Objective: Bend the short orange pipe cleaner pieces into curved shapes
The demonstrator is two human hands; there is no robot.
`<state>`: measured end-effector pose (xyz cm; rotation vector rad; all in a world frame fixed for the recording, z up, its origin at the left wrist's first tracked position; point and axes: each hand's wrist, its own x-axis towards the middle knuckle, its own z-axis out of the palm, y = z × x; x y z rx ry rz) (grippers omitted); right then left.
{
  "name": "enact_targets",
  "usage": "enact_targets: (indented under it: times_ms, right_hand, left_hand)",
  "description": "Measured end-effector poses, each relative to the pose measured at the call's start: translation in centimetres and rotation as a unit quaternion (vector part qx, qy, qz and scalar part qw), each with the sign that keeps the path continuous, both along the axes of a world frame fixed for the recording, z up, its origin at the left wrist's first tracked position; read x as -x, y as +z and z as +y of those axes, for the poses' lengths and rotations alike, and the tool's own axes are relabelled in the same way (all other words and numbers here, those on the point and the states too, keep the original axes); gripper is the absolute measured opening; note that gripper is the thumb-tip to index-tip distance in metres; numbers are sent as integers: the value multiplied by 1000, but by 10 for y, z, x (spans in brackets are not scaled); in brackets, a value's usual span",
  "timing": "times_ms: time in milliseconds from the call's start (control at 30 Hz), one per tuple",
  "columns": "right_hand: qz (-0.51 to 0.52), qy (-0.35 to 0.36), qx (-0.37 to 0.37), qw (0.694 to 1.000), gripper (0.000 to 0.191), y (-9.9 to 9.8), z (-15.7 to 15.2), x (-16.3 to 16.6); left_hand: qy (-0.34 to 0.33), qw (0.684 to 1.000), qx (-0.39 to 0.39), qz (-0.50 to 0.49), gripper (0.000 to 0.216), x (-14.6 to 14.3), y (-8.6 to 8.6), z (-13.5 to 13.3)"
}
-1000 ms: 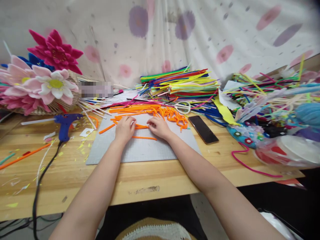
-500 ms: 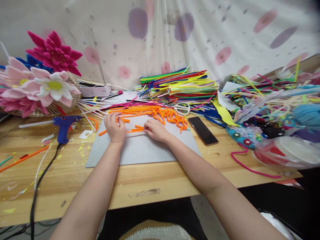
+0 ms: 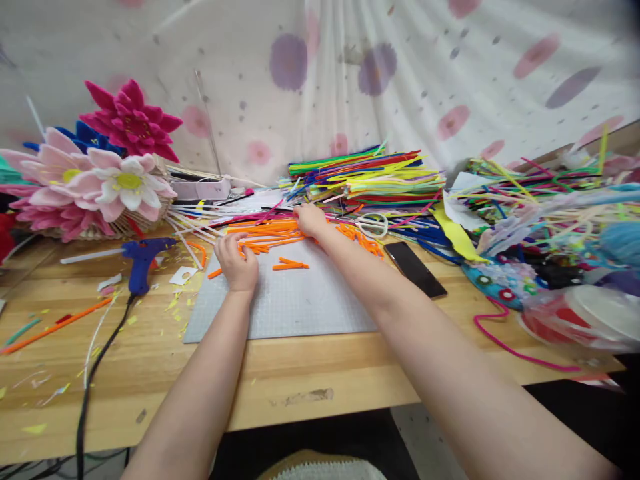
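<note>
My left hand (image 3: pixel 237 263) rests on the grey cutting mat (image 3: pixel 300 303), its fingers half curled and the thumb apart from them. An orange pipe cleaner end (image 3: pixel 215 273) shows beside its left edge, and short orange pieces (image 3: pixel 257 249) lie by its fingertips. My right hand (image 3: pixel 311 221) reaches to the back of the mat, fingers bent down and pinched into the pile of orange pipe cleaners (image 3: pixel 275 231); its fingertips are partly hidden. A few cut orange pieces (image 3: pixel 290 265) lie together between the hands. Bent orange lengths (image 3: pixel 367 241) spread right of my forearm.
White-handled scissors (image 3: pixel 374 225) and a black phone (image 3: pixel 415 269) lie to the right. A blue glue gun (image 3: pixel 145 260) with a black cord sits left. Fuzzy flowers (image 3: pixel 127 180) stand back left. Bundled coloured pipe cleaners (image 3: pixel 370 177) are stacked behind, with a plastic-wrapped tub (image 3: pixel 585 317) far right.
My right hand has moved from the middle of the mat up to the orange pile, leaving cut orange pieces behind on the mat. My left hand has stayed in place. The view has shifted slightly.
</note>
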<state>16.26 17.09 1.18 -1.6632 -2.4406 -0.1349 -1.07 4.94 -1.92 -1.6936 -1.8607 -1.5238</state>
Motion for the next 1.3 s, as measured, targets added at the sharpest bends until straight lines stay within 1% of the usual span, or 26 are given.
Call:
enact_targets:
  times_ms: [133, 300, 333, 433, 500, 567, 667, 800, 900, 1000, 1100, 1200, 1300]
  right_hand:
    - [-60, -6, 16, 998, 32, -5, 6, 3]
    - [-91, 31, -15, 995, 31, -2, 11, 0]
    - [-94, 31, -7, 995, 32, -1, 12, -2]
    - [-107, 15, 53, 993, 36, 0, 12, -6]
    - [-114, 5, 65, 991, 34, 1, 10, -7]
    - [-102, 3, 30, 994, 33, 4, 6, -8]
    - [-77, 24, -25, 996, 33, 13, 0, -9]
    - [-72, 60, -64, 994, 30, 34, -3, -17]
    - [-65, 72, -119, 988, 28, 51, -8, -25]
    - [-20, 83, -184, 979, 29, 63, -23, -34]
    - [62, 93, -211, 971, 28, 63, -43, -42]
    - [193, 85, -218, 953, 27, 52, -56, -50]
    - [349, 44, -192, 916, 25, 36, -60, -54]
  left_hand:
    - [-13, 1000, 13, 0, 25, 0, 0, 0]
    - [-30, 999, 20, -14, 25, -1, 1, 1]
    - [-35, 999, 21, -16, 26, -1, 1, 1]
    - [-40, 999, 26, -11, 27, -1, 1, 1]
    - [-35, 999, 26, -5, 26, -1, 1, 0]
    - [-30, 999, 22, -4, 25, 0, 1, 0]
    - [-25, 1000, 18, -6, 25, 2, 0, 0]
    - [-27, 1000, 4, -13, 28, 3, -2, 1]
    - [-15, 998, -43, -35, 35, 0, 1, -1]
    - [-28, 997, -65, -41, 47, -6, 5, -4]
    - [-72, 997, -31, -16, 48, -11, 6, -4]
    - [-118, 992, 33, 7, 34, -14, 4, -3]
    - [-148, 986, 73, 3, 26, -17, 5, -5]
